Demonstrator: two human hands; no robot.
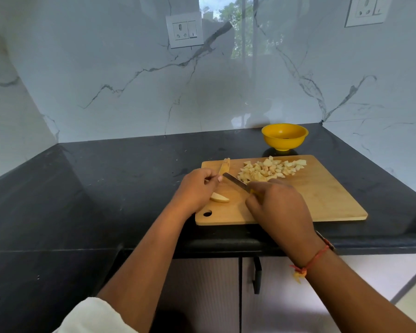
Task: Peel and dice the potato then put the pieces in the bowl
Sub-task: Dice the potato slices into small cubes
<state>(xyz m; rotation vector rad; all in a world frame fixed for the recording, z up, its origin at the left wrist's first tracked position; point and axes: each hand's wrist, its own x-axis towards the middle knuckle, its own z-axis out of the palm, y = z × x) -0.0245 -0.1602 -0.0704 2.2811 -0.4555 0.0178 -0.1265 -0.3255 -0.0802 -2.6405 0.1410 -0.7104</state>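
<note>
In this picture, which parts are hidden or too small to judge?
Head view: the yellow knife handle is almost wholly covered by the right hand.
Head view: the left hand covers part of the pale potato wedge, so its full length is unknown.
Head view: dark specks inside the round yellow bowl are too small to identify.

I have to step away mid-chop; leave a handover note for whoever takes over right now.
Left hand holds a potato wedge down on the cutting board.
Right hand grips the knife, blade near the wedge.
Done: diced pile on the board.
Left: dice this wedge and the slice at the far edge, then move everything into the yellow bowl.
</note>
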